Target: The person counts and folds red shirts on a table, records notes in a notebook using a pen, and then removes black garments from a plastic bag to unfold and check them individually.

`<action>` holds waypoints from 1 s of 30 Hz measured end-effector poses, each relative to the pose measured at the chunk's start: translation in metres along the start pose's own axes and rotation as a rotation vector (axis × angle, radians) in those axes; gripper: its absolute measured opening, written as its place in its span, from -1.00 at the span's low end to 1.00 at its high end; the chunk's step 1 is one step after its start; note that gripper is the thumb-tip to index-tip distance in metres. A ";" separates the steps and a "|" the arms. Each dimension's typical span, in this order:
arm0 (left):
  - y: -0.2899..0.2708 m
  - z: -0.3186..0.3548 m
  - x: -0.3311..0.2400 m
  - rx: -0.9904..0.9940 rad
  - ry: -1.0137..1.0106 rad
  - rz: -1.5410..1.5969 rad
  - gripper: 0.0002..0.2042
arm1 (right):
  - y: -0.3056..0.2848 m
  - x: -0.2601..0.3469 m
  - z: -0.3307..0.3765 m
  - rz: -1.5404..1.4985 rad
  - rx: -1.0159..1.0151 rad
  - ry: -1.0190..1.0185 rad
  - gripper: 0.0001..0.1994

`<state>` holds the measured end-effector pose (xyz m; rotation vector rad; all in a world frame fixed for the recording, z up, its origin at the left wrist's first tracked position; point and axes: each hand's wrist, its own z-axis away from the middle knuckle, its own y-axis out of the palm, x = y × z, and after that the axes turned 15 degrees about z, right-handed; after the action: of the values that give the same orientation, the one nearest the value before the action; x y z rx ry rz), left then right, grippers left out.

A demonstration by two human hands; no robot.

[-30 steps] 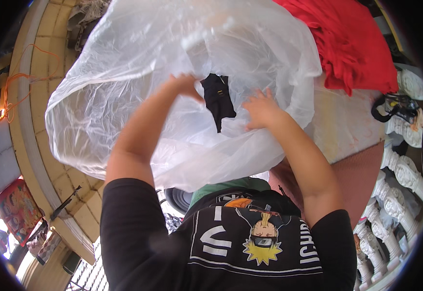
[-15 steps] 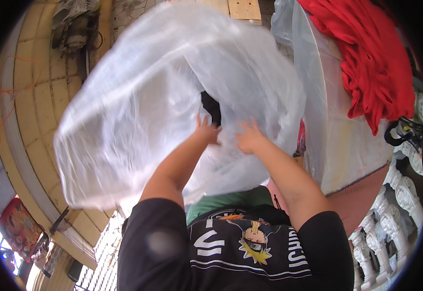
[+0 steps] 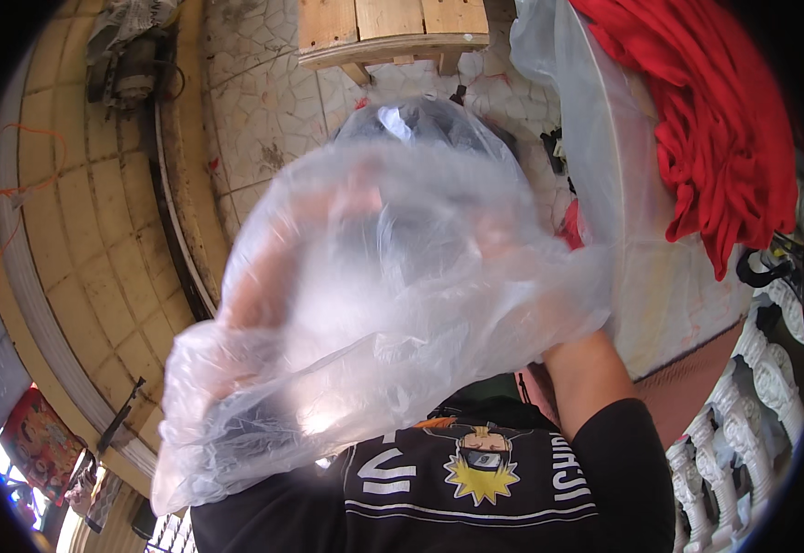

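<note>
A large clear plastic bag (image 3: 393, 341) spreads in front of my body and drapes back over my left arm. Through its film show my left hand (image 3: 357, 192) and, less distinctly, my right hand (image 3: 503, 230). Both are smeared by motion, so I cannot make out what their fingers do. Beyond my hands, at the far end of the plastic, dark contents (image 3: 434, 124) with a white patch (image 3: 395, 124) show under clear film. My right forearm comes out from beneath the plastic's right edge.
A wooden slatted stool (image 3: 393, 23) stands ahead on the tiled floor (image 3: 264, 129). To the right, red cloth (image 3: 724, 129) lies heaped on a plastic-covered table (image 3: 641, 304), beside white balusters (image 3: 743, 415). A motor-like machine (image 3: 133, 83) sits at the far left. An orange cord (image 3: 1, 198) hangs farther left.
The bag has sunk from its wide, billowing spread and come nearer my body, now covering both hands and my left arm. The stool, floor and dark contents ahead have come into sight.
</note>
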<state>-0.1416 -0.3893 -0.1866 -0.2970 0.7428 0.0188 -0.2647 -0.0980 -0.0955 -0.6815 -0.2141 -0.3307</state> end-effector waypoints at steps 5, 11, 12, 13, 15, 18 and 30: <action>-0.074 -0.039 -0.048 -0.444 0.319 0.602 -0.27 | -0.102 0.012 -0.040 0.041 -0.671 -0.002 -0.25; 0.002 -0.051 -0.024 -0.273 0.008 0.437 -0.24 | -0.046 0.023 -0.130 0.157 -0.475 0.054 -0.19; 0.034 -0.046 -0.005 -0.145 -0.120 0.324 -0.23 | -0.016 0.024 -0.133 0.181 -0.201 0.045 -0.18; 0.070 -0.035 0.006 -0.024 -0.180 0.123 -0.23 | 0.017 0.021 -0.133 0.189 0.098 0.036 -0.17; 0.132 0.003 0.040 0.045 -0.131 -0.508 -0.15 | 0.067 0.017 -0.124 0.118 0.558 -0.047 -0.15; 0.192 0.024 0.104 0.340 -0.347 -0.643 -0.15 | 0.133 0.021 -0.096 0.202 0.676 -0.084 -0.17; 0.215 -0.010 0.085 -0.377 -0.532 -0.301 0.24 | 0.178 -0.003 -0.117 -1.007 0.147 0.371 0.03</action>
<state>-0.1117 -0.1931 -0.3066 -0.7290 0.1547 -0.0471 -0.1920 -0.0433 -0.2887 -0.3090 -0.2109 -1.3777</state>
